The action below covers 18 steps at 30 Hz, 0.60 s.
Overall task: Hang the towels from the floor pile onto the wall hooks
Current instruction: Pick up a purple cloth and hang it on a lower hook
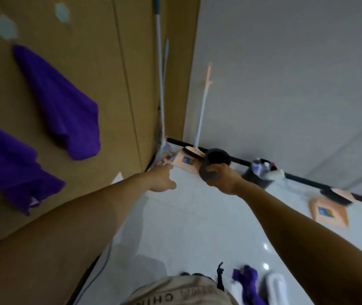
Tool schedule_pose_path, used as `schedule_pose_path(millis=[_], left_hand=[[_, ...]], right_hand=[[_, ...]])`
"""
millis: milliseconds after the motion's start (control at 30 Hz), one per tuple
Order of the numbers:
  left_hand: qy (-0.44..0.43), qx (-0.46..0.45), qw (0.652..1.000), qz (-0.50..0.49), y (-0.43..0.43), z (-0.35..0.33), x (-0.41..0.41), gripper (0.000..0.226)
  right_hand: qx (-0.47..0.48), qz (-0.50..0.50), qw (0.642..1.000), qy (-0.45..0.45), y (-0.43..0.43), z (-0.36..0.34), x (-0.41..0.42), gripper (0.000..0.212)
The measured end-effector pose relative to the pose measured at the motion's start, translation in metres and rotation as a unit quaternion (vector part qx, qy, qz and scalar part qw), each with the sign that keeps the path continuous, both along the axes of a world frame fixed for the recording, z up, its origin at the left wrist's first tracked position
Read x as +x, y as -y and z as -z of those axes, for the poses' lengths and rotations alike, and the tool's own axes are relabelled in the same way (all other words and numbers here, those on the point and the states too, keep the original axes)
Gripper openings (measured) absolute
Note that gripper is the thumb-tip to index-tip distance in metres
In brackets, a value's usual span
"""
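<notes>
A: What are the hands doing?

B: The right hand (222, 179) is wrapped around a dark cylindrical cup (214, 165), held out in front. The left hand (161, 178) reaches forward toward the floor corner, fingers loosely extended and holding nothing that I can see; blur hides the fingertips.

A: And the towels?

B: Two purple towels hang on the brown wall at left: one from a pale hexagonal hook (5, 26), the hung towel (63, 106) draping down from it, and a second towel (10, 170) nearer the camera. Another hexagonal hook (62, 11) farther along looks bare.

A: What about the pile?

B: A crumpled purple towel (249, 282) lies on the white floor (186, 227) at the bottom of the view, close by the person's body and beside something white. It sits behind and below both hands, to the right side.

A: So which hand takes it?

B: I judge the right arm nearer, but it is occupied; the free left hand must cross over, or the cup goes down first.
</notes>
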<state>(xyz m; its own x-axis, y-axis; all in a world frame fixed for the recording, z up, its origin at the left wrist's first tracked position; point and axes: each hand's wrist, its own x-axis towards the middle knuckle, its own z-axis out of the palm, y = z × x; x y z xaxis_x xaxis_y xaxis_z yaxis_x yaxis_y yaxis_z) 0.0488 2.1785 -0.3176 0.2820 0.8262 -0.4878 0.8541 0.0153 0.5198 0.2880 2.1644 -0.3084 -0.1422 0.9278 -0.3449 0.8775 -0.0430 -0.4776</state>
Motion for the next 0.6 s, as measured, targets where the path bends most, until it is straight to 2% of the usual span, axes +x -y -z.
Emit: schedule_pose_path(millis=[67, 200, 400, 600], left_hand=[[-0.006, 0.009, 0.999, 0.045, 0.011, 0.003, 0.045, 0.077], [0.001, -0.004, 0.994, 0.108, 0.042, 0.014, 0.123, 0.076], [-0.060, -0.053, 0.977, 0.197, 0.090, 0.046, 0.222, 0.073], [-0.065, -0.102, 0.969, 0.215, 0.162, 0.104, 0.327, 0.068]], right_hand=[[-0.003, 0.067, 0.998, 0.016, 0.034, 0.004, 0.045, 0.048], [-0.036, 0.155, 0.987, 0.022, 0.097, 0.017, 0.116, 0.044], [-0.067, 0.233, 0.970, 0.009, 0.186, 0.046, 0.204, 0.046], [-0.116, 0.287, 0.950, -0.038, 0.260, 0.103, 0.296, 0.044]])
